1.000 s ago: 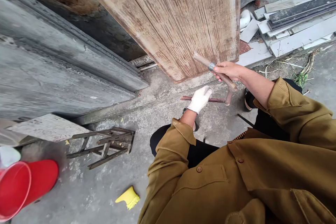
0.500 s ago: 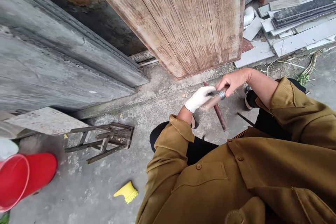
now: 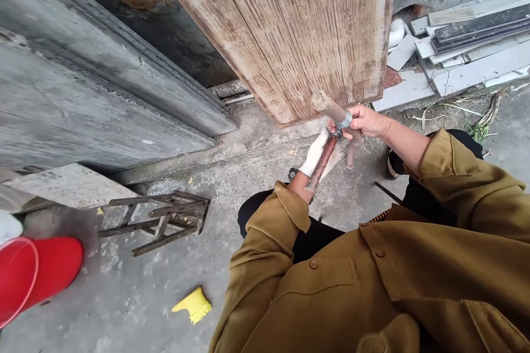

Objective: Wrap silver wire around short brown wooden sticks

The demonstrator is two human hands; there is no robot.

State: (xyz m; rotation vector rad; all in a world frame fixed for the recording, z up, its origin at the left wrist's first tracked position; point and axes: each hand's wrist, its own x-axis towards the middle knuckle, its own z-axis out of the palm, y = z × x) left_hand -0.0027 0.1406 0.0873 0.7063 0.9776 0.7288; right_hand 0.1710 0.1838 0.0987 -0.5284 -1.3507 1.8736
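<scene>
Several wooden sticks, joined with coils of silvery wire [image 3: 344, 120], are held in front of my knees. One pale, thick stick [image 3: 325, 102] points up and left, its cut end towards the wooden door. A reddish-brown stick [image 3: 322, 162] slants down toward my left wrist. My right hand [image 3: 366, 121], bare, is closed round the joint beside the wire. My left hand [image 3: 315, 153], in a white glove, lies along the reddish-brown stick with its fingers at the bound joint. Its fingertips are partly hidden by the sticks.
A weathered plank door [image 3: 298, 38] stands ahead. Stacked boards and tile pieces [image 3: 476, 49] lie at the right. To the left are a small wooden stool frame [image 3: 165, 218] on its side, a red bucket [image 3: 53, 270] and a yellow scrap [image 3: 194, 304] on the concrete.
The joined sticks have been turned in my hands. The pale end now points up toward the door, and the reddish-brown stick has swung toward my left wrist.
</scene>
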